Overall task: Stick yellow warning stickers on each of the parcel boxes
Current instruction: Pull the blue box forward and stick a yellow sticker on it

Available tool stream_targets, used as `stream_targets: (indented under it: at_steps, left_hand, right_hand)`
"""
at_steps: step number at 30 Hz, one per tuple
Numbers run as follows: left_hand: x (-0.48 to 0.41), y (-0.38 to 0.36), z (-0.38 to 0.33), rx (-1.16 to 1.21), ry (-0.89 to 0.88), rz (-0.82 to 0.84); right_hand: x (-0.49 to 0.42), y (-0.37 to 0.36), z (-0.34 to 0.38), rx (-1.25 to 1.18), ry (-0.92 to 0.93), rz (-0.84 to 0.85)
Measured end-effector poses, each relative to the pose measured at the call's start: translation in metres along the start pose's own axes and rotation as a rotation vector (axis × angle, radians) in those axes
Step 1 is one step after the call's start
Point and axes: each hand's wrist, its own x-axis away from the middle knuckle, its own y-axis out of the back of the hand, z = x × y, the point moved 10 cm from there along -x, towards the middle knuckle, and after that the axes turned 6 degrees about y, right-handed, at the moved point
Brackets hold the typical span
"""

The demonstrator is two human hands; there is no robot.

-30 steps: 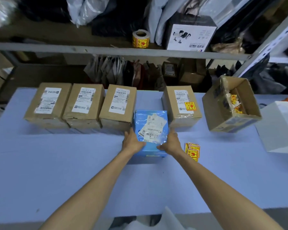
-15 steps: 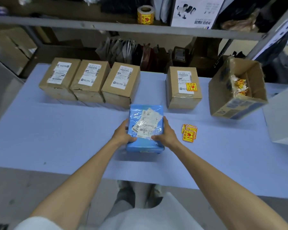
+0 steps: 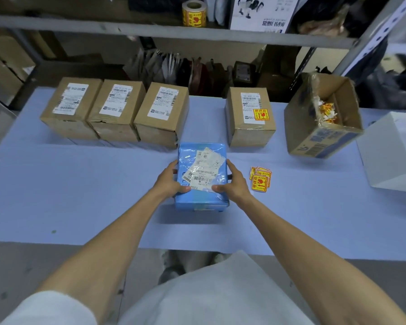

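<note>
A blue plastic-wrapped parcel box (image 3: 203,160) is held on the pale blue table (image 3: 80,195), gripped at its 9 o'clock side by the left hand (image 3: 170,181) and at its 3 o'clock side by the right hand (image 3: 232,184). A small stack of yellow warning stickers (image 3: 261,180) is seen just beside it at 3 o'clock. At 1 o'clock a stickered brown cardboard box (image 3: 250,132) is set.
</note>
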Motion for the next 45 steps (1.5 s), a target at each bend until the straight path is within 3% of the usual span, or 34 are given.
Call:
stream_targets:
  at_steps: [7,21,28,33,40,45]
  left_hand:
    - [-0.013,0.003,-0.001,-0.093,-0.051,0.006]
    - [-0.013,-0.005,0.004,0.031,-0.132,0.033]
    - [-0.013,-0.012,0.012,0.088,-0.061,-0.023]
    - [-0.015,-0.014,0.018,0.076,-0.031,-0.082]
    - [-0.010,-0.019,0.022,0.082,-0.014,-0.117]
    - [-0.012,-0.018,0.024,0.105,-0.003,-0.106]
  right_hand:
    - [-0.007,-0.002,0.001,0.043,-0.032,0.003]
    - [0.009,0.003,-0.013,-0.021,0.026,-0.117]
    - [0.007,0.006,-0.017,0.018,0.051,-0.071]
    - [-0.002,0.012,-0.025,0.005,0.009,0.119]
    - [-0.013,0.105,-0.063,0.539,-0.089,-0.268]
    - [-0.025,0.120,-0.086,0.483,-0.199,-0.398]
